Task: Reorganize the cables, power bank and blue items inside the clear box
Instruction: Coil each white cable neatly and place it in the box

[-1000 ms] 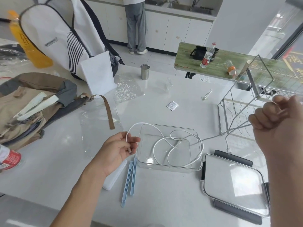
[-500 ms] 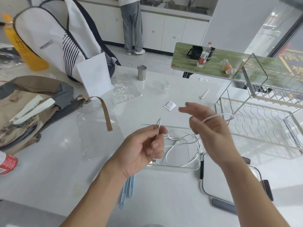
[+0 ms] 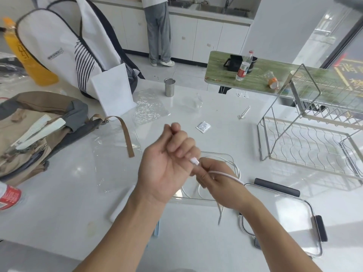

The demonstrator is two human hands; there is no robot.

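Observation:
The clear box [image 3: 196, 200] stands on the white table, mostly hidden behind my hands. A white cable [image 3: 225, 174] loops inside it and runs up over my right hand. My left hand [image 3: 169, 163] is raised above the box with curled fingers that hold the cable's white plug end. My right hand [image 3: 220, 179] pinches the same cable just right of the plug. The white power bank [image 3: 121, 205] lies left of the box, partly under my left forearm. A bit of a blue item [image 3: 156, 229] peeks out beneath that arm.
The box's clear lid [image 3: 282, 216] with dark clips lies to the right. A wire dish rack [image 3: 310, 138] stands at the right rear. Backpacks [image 3: 59, 52], a steel cup [image 3: 169, 87], plastic wrap and a small sachet [image 3: 203, 127] occupy the left and rear.
My two hands have come together above the box. The right hand dropped from a high pull to meet the left, and the cable's plug end now sits between them.

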